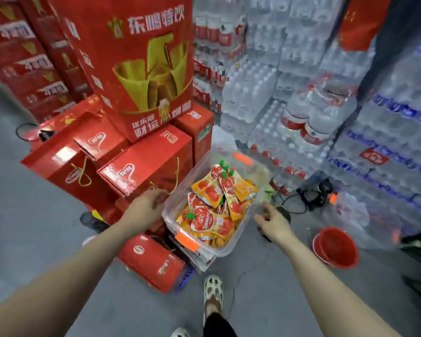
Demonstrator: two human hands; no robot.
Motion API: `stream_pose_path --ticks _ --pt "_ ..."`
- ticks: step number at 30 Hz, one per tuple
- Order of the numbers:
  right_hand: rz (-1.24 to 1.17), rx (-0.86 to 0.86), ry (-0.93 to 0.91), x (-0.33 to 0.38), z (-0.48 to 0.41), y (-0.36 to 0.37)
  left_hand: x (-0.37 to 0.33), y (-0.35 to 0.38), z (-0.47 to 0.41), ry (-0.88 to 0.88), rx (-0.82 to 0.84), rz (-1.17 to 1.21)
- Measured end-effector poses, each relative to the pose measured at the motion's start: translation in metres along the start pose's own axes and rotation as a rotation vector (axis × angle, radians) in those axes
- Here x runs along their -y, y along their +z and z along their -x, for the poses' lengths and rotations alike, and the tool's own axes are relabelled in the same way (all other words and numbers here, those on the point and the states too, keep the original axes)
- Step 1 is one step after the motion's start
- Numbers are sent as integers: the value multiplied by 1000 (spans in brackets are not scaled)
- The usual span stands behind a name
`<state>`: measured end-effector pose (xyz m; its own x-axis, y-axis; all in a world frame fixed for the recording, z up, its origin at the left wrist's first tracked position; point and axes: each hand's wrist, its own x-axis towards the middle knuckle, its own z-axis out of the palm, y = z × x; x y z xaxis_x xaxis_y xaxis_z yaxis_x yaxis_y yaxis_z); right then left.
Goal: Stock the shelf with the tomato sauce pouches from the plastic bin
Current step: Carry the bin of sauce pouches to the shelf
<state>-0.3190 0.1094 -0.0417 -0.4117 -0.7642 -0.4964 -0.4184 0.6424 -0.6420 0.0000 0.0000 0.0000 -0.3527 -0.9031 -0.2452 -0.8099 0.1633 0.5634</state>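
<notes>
Fingers on my left hand (145, 206) are bent downward at the knuckles, back of the hand up, at the left long rim of the plastic bin (229, 249). The fingertips are blurred, so I cannot tell whether they touch the rim or grip anything.

My right hand (275, 223) is on the opposite side of the bin, just beside its right wall but apart from it. Its fingers are loosely spread and hold nothing. It hangs over a dark round object (286, 214) on the floor (265, 293).

The bin is clear, with two orange handles (186, 242), one at the near end and one at the far end. The tomato sauce pouches (212, 210) lie inside in a loose heap, red and yellow with green caps, below rim level. The bin rests on a low stack that I cannot identify.

Clearances:
- Left: red gift boxes (146, 166) stand close against the left rim, with a tall red carton (136, 69) on top of them.
- Far end and right: water bottle packs (326, 105) are stacked high.
- Right, floor level: a black device (316, 190) with a cable, and a red bucket (336, 248).
- Near side: open grey floor, with my shoe (213, 290) just short of the bin.
</notes>
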Motion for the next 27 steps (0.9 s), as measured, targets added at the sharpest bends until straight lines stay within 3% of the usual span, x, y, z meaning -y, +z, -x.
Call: stream_pose_path --ticks 5,9,12,17,22,27 --pt "-30 -52 152 -10 -61 21 -13 40 -76 107 -1 -50" --pt "-147 -25 254 -37 -110 41 -1 87 -138 48 -1 -112" --pt "-289 17 232 -54 -130 55 8 119 -175 -19 28 -138" --pt "-428 -60 293 -61 -146 63 6 147 -205 -143 -38 -172" --pt "-473 -125 350 -58 -153 65 -10 137 -205 -255 -100 136" --pt "-387 -188 353 -79 -124 59 -3 130 -152 -290 -22 294"
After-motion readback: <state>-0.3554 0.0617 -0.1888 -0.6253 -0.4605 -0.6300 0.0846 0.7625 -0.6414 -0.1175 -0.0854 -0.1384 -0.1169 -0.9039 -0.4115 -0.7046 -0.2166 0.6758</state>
